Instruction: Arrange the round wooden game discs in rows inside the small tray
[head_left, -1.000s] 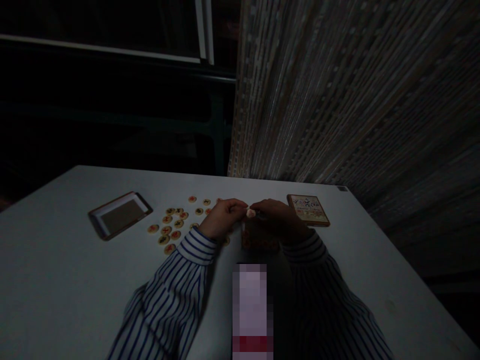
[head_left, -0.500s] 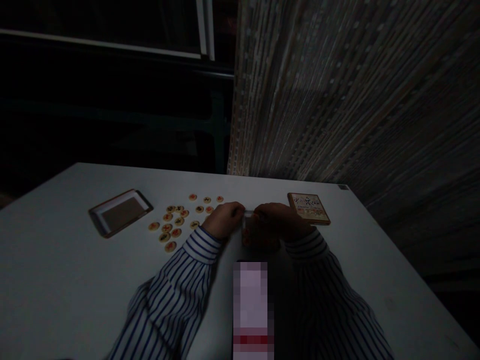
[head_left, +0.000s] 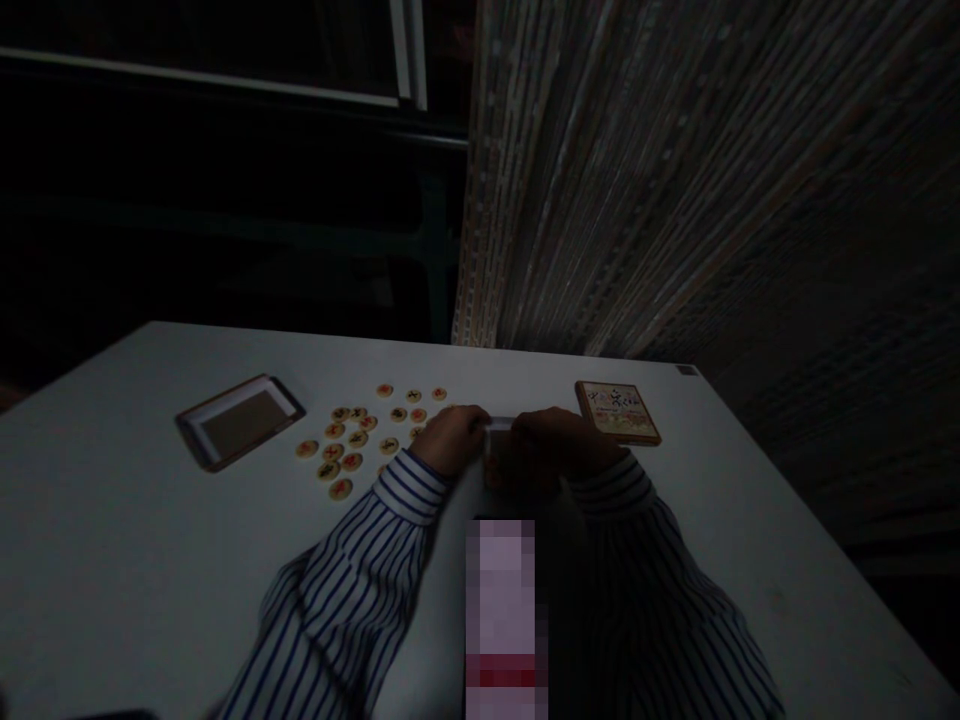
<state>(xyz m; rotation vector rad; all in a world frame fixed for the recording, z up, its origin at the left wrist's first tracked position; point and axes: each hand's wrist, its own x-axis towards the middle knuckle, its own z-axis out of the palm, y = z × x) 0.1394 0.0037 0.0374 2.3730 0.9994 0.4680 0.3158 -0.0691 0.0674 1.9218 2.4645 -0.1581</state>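
Between my hands sits a small box [head_left: 496, 426] with a pale inner wall, and reddish shapes like chess pieces show dimly in its shaded near part. My left hand [head_left: 454, 438] is closed at the box's far left edge, fingertips pinched together there. Over the right part of the box, my right hand [head_left: 566, 442] has its fingers curled in with the tips near the far wall; shadow hides what they hold. Left of my left hand lie several round Chinese chess pieces [head_left: 333, 452] with red or black characters, face up and loosely scattered.
An open rectangular tray [head_left: 251, 423] with a brown rim lies at the table's left. On the right is a flat box [head_left: 621, 412] with Chinese writing. A string curtain [head_left: 540, 200] hangs behind the white table [head_left: 150, 560]. A pixelated upright patch [head_left: 506, 600] covers the front centre.
My right hand has shifted slightly at the box's far wall, and its fingertips are less visible. My left hand stays at the box's left edge. The view has tilted a little.
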